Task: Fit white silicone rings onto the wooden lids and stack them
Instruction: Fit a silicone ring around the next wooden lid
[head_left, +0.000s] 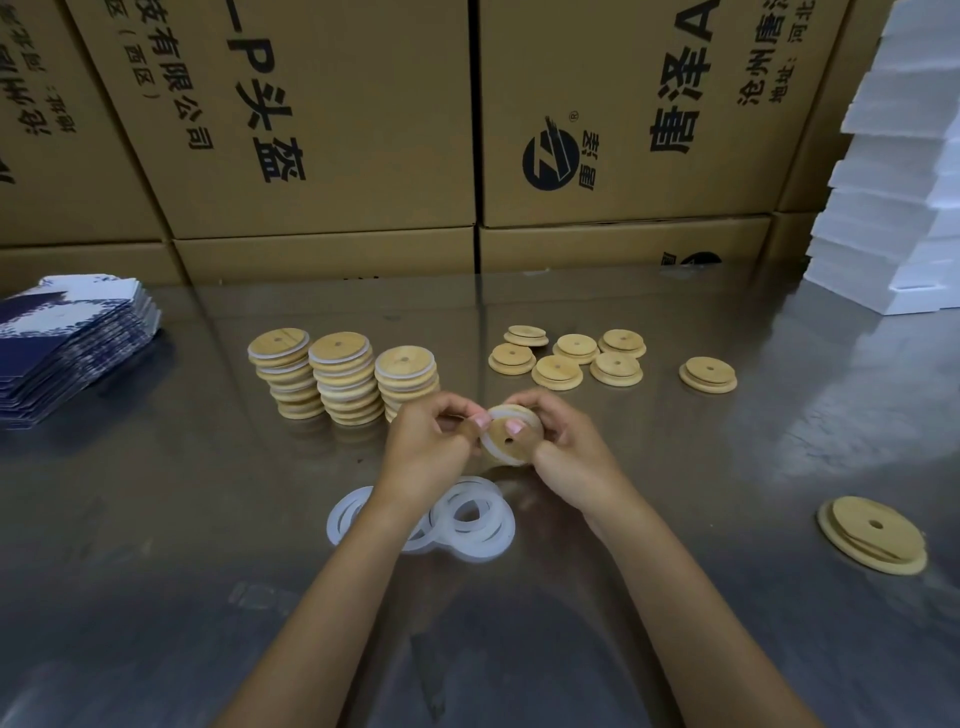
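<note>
Both hands meet above the middle of the table (156, 519), holding one lid (506, 437) tilted on edge, with a white ring (511, 415) around its rim. The left hand (426, 447) pinches the lid's left edge with curled fingers; the right hand (563, 452) grips the right side, thumb on the face near the centre hole. Just near of the hands lies a heap of loose rings (467, 519), partly hidden by the left wrist. Far left of the hands stand three stacks (340, 376) of ringed lids, side by side. Far right, six bare lids (566, 356) lie in a cluster, one more lid (707, 374) sits further right, and a large-looking lid (872, 532) lies at the near right. Cartons (322, 130) line the far edge.
</note>
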